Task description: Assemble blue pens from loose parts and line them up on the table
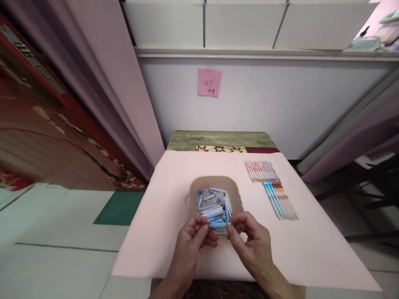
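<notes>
Between my two hands, over the near edge of a clear plastic box, is a short light-blue pen barrel (219, 225). My left hand (193, 236) pinches its left end, and my right hand (249, 234) grips the right end between thumb and fingers. Inside the box (215, 181) lie loose pen parts (213, 211): white and lavender tubes, blue caps and short blue pieces. Fingers hide part of the box's near rim.
On the right of the pink-covered table (156, 216) lie two rows of pens: grey and orange-patterned ones (262, 171) behind, blue and cream ones (280, 201) in front. A pink note (209, 83) is stuck to the white wall ahead.
</notes>
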Motion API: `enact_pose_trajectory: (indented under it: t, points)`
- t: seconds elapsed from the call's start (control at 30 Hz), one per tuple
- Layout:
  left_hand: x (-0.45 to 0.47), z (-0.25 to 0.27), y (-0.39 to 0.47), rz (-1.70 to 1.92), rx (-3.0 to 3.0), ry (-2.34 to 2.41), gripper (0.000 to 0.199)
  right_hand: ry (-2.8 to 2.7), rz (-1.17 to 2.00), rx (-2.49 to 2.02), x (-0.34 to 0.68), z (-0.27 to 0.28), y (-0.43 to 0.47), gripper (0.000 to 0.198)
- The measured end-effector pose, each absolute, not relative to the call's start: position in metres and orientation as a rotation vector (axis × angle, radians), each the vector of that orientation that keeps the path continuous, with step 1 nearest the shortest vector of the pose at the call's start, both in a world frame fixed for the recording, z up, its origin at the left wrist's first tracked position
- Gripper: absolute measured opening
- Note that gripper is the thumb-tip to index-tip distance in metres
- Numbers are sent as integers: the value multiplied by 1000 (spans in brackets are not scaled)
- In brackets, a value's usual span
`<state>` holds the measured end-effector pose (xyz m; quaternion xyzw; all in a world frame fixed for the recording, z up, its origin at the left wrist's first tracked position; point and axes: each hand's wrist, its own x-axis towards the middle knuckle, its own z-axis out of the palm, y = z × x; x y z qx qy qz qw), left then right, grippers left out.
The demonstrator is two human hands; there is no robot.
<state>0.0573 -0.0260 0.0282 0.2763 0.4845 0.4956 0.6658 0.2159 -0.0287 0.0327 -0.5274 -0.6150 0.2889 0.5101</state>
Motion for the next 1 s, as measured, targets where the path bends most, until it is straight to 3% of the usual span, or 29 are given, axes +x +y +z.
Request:
enact_pose_trajectory:
  t: [0.17,0.43,0.63,0.8,1.0]
  points:
    - [44,49,-41,1264,1000,1325,29,-1669,682,-1232,211,32,-37,2]
    - [43,37,-40,917,1999,1201,42,-1788,719,-1186,203,27,-39,4]
    - [49,16,-42,847,1853,1084,53,-1919,580,-1074,196,27,-46,3]
    - [47,16,-44,842,1749,1050,37,-1990,537,-939,208,33,-39,7]
    - [37,32,-38,913,1521,1492,30,-2023,364,-1559,251,31,28,20]
